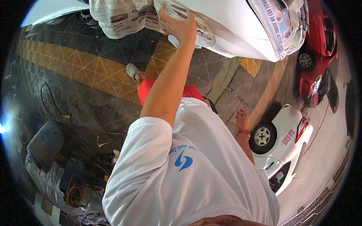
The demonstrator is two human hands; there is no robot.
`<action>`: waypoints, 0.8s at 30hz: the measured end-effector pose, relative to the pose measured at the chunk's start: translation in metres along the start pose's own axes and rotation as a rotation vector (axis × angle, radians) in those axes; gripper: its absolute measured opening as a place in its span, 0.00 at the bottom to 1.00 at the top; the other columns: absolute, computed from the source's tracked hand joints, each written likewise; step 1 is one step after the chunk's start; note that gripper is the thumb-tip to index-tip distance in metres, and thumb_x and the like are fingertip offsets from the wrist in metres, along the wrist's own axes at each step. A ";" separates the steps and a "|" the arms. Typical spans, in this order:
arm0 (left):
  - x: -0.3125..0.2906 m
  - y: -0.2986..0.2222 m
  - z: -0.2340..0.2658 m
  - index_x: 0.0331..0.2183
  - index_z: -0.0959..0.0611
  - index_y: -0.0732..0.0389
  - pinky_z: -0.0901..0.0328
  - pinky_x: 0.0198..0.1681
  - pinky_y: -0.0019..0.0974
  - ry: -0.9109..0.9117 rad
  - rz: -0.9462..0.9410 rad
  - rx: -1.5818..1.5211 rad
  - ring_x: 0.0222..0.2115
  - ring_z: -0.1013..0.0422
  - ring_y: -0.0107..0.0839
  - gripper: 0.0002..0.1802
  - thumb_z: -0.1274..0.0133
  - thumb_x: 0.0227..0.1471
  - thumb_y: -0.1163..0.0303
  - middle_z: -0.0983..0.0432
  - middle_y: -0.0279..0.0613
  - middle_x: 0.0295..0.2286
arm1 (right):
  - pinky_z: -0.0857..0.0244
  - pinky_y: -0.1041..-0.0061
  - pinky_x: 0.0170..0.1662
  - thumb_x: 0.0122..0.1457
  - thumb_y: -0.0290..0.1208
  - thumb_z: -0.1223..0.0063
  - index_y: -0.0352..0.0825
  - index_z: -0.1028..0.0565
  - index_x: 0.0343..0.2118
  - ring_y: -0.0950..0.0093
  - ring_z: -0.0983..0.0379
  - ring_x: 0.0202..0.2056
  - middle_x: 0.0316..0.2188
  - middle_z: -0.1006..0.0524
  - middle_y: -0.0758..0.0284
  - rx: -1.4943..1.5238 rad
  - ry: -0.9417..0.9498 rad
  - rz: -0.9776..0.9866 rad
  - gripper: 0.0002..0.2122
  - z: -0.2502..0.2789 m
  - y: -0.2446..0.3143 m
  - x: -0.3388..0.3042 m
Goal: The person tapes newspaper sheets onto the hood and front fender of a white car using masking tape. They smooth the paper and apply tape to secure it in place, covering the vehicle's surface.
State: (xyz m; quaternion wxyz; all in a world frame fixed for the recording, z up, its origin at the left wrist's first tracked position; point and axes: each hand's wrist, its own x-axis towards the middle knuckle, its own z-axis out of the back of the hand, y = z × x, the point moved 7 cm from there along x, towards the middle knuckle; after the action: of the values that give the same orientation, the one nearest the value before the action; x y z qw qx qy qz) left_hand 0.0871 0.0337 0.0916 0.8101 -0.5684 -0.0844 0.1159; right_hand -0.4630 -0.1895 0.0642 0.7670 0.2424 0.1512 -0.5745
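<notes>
The newspaper sheet (120, 20) hangs along the left part of the white panel (233, 22), and the left hand (180, 27) is on it at its right part. The thumb stands apart from the curved fingers, with paper showing between them; I cannot tell whether they pinch it or only rest on it. The paper should be very light, limp and easily torn or creased, so a flat palm or a broad, gentle pinch on a doubled fold would suit it better than a pull on one thin edge. It looks dry and slightly rough, hence unlikely to slip. Its lower edge sags in rounded, crumpled folds.

A second newspaper piece (284, 28) lies over the right end of the panel, bunched into stiffer-looking ridges. The panel itself is smooth, hard and gently curved, probably slick under the fingers and easy to mark.

The right hand (242, 118) hangs well below the panel, fingers loosely curled; whether anything is in it I cannot tell.

Below the panel spreads a ribbed floor (86, 69) in dark and yellow-orange tiles. To the panel's right stands a glossy red car (318, 41); below and to its right, a white car (284, 145) with a spoked wheel (264, 138).
</notes>
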 end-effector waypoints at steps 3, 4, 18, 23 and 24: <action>-0.016 0.000 -0.004 0.61 0.38 0.63 0.48 0.63 0.59 -0.050 -0.058 0.031 0.62 0.44 0.52 0.43 0.33 0.51 0.65 0.41 0.58 0.59 | 0.25 0.71 0.33 0.68 0.38 0.46 0.31 0.20 0.49 0.72 0.18 0.25 0.31 0.16 0.61 0.033 -0.010 -0.022 0.16 -0.001 -0.008 -0.004; -0.017 0.006 -0.010 0.63 0.43 0.62 0.54 0.65 0.61 0.013 -0.033 -0.015 0.64 0.50 0.55 0.47 0.33 0.50 0.64 0.47 0.59 0.62 | 0.25 0.71 0.33 0.68 0.38 0.46 0.31 0.20 0.49 0.72 0.18 0.25 0.32 0.15 0.61 0.042 -0.008 -0.034 0.15 0.000 -0.009 -0.006; -0.062 0.030 -0.045 0.68 0.50 0.59 0.54 0.64 0.69 0.111 -0.101 0.029 0.66 0.55 0.63 0.57 0.32 0.48 0.58 0.57 0.65 0.66 | 0.27 0.66 0.36 0.68 0.41 0.47 0.33 0.20 0.46 0.67 0.17 0.27 0.23 0.17 0.62 -0.040 -0.038 -0.071 0.15 0.003 -0.036 -0.027; -0.080 0.040 -0.056 0.70 0.54 0.58 0.51 0.64 0.71 0.210 -0.022 0.071 0.65 0.55 0.67 0.61 0.32 0.49 0.54 0.57 0.66 0.66 | 0.27 0.66 0.36 0.68 0.41 0.46 0.32 0.20 0.45 0.67 0.18 0.27 0.22 0.17 0.63 -0.035 -0.058 -0.080 0.16 0.002 -0.055 -0.027; -0.081 0.038 -0.056 0.70 0.55 0.58 0.51 0.64 0.71 0.183 -0.068 0.099 0.65 0.55 0.67 0.61 0.32 0.49 0.53 0.58 0.67 0.66 | 0.28 0.69 0.33 0.68 0.40 0.46 0.31 0.20 0.44 0.70 0.19 0.25 0.21 0.18 0.63 -0.029 -0.080 -0.060 0.15 0.002 -0.058 -0.028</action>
State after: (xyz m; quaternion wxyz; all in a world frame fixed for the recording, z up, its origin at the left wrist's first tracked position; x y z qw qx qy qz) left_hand 0.0205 -0.0275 0.0365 0.8451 -0.5326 -0.0233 0.0399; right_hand -0.5267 -0.1807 0.0686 0.7582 0.2037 0.1360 -0.6042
